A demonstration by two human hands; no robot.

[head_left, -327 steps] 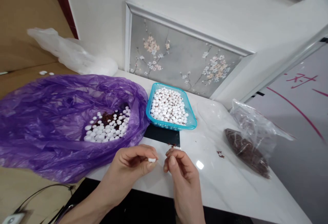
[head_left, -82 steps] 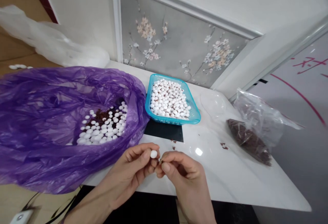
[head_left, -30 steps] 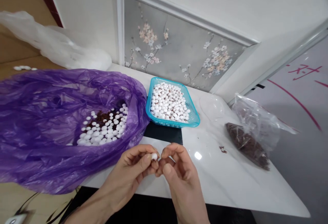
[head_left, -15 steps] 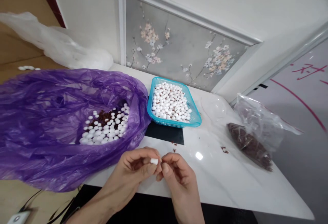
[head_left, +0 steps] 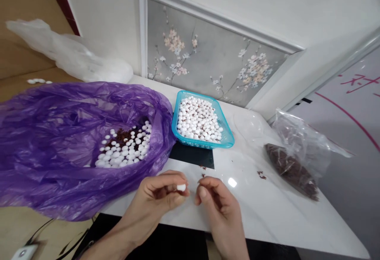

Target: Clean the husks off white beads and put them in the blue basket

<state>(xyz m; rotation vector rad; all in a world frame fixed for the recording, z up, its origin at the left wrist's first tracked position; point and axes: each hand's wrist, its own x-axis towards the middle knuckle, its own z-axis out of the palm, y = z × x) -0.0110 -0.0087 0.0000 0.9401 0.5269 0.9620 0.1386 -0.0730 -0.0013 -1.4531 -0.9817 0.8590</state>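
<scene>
My left hand [head_left: 156, 200] is closed in a pinch around a small white oval piece [head_left: 181, 188], whose rounded end shows between thumb and fingers. A short gap to the right of it, my right hand [head_left: 224, 210] has thumb and forefinger pressed together; whatever they hold, if anything, is too small to make out. Beyond the hands stands a turquoise plastic basket [head_left: 228, 143] filled with many similar white pieces, with brown bits among them. On the left spreads an open purple plastic bag [head_left: 68, 133] containing more white pieces and a heap of dark brown bits [head_left: 123, 136].
A clear bag of brown material [head_left: 292, 173] lies on the right of the white tabletop [head_left: 267, 212]. Loose brown bits [head_left: 261, 175] lie nearer me. A whitish plastic bag [head_left: 77, 58] sits at the back left. A framed flower picture [head_left: 208, 50] leans behind the basket.
My hands have come apart; the right one has moved away to the right. The white piece stays in my left fingers. The view has shifted slightly.
</scene>
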